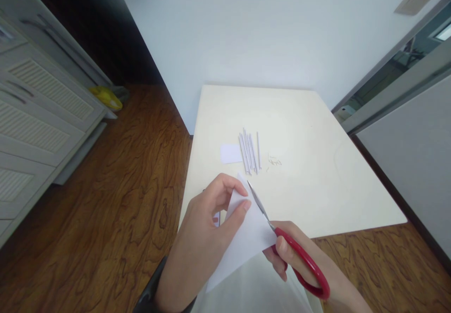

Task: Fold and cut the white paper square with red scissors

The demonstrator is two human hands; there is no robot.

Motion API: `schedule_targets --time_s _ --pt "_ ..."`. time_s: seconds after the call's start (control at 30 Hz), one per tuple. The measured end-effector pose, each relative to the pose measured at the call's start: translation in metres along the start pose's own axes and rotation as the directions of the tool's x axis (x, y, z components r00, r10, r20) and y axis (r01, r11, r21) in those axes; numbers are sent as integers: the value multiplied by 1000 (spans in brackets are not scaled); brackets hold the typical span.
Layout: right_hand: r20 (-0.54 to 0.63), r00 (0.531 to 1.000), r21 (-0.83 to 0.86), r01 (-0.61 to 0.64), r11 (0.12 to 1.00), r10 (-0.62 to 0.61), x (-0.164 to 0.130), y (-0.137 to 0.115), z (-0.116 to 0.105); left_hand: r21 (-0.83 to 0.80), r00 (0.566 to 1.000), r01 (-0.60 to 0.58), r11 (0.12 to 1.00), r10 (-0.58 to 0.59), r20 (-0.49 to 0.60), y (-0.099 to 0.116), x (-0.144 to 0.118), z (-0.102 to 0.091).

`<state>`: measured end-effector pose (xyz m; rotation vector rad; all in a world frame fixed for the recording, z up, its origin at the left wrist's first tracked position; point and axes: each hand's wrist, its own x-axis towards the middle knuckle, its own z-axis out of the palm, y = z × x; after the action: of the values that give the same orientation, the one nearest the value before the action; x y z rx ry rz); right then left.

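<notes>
A wooden floor [116,200] fills the lower part of the view, and a pale cabinet with drawers [35,115] stands at the left side. A white wall [264,31] is behind a cream table [317,162], which is the biggest thing near the hands.

The sheet of white paper [243,238] is over the near edge of the table, close to the person's body, and it is held up in the air, not lying flat. The left hand [202,238] is closed on this paper: the thumb is on top and the fingers are pressing its upper corner. The right hand [299,261] is closed around the red handles of the scissors [282,238]. The metal blades lie along the right edge of the paper and their tip points toward the far side of the table.

Further on the table there is a small group of thin white paper sticks [249,152], lying side by side. Just left of them is a small white paper piece [230,153], and at their right a few tiny paper scraps [274,160].
</notes>
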<state>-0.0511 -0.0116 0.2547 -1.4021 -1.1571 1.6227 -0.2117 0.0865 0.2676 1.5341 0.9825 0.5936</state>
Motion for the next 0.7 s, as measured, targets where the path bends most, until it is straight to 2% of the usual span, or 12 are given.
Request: schedule_targets --time_s 0.33,0.57,0.7 --pt "-28 1000 -22 3 1000 -3 0 1 4 -46 1000 8 999 -9 -5 -1 1 1" --pt "7 1000 -36 5 999 -4 2 6 2 -60 1000 -12 998 12 9 0 3 1" --pt "11 1000 -71 -21 997 21 3 6 0 -76 999 -36 996 33 -33 1 5 2"
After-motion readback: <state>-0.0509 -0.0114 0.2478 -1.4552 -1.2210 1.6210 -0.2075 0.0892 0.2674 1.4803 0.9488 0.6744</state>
